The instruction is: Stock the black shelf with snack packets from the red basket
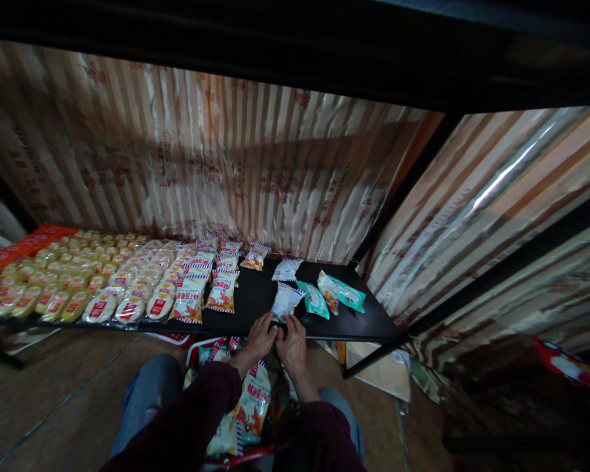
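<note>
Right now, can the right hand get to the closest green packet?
Probably yes: the right hand is at the near edge of the white packet, and the green packet lies just ahead to its right. Only bare shelf seems to be between.

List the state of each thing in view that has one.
Near pale packet: on the shelf, at both hands
Left hand: fingers bent
Right hand: fingers bent
Far pale packet: lying down, untouched
Teal packets: lying down, untouched
Round snacks: wrapped, in rows
Basket: holding packets
Striped sheet: hanging, wrinkled
</note>
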`<action>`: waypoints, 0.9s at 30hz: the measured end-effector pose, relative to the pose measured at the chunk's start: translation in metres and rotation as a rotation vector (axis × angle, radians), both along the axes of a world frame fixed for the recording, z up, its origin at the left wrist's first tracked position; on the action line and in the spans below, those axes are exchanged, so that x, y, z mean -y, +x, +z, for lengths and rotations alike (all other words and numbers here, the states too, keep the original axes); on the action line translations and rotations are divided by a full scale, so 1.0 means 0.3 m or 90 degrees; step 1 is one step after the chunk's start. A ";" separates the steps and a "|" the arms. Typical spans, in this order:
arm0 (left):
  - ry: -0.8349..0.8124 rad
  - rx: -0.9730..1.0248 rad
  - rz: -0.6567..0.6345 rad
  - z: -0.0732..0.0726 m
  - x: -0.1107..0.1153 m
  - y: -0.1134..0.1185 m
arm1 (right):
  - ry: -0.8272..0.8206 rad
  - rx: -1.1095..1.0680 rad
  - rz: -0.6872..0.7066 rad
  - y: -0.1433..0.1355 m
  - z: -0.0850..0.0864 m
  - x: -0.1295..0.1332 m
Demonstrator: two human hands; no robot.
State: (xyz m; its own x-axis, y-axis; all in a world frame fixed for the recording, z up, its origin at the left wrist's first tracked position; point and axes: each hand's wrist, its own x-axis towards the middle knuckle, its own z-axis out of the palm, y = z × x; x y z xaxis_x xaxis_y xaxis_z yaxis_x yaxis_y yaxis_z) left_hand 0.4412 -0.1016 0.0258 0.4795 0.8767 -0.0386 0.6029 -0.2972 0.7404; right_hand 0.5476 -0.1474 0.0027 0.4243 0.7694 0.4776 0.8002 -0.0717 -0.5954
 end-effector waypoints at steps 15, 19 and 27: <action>0.102 0.029 0.148 -0.025 0.203 -0.162 | -0.008 -0.044 0.069 -0.196 0.004 0.161; 0.101 0.063 0.122 -0.023 0.180 -0.166 | -0.007 -0.083 0.055 -0.214 -0.005 0.156; 0.053 0.011 0.127 -0.029 0.164 -0.139 | 0.005 -0.256 0.001 -0.142 -0.020 0.105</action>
State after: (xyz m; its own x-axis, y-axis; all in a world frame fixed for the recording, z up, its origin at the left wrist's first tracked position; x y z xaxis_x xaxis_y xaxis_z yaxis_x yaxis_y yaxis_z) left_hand 0.3994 -0.1507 0.0172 0.2958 0.9542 0.0447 0.6439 -0.2337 0.7285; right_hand 0.5051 -0.1788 -0.0034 0.5777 0.7668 0.2797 0.5034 -0.0650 -0.8616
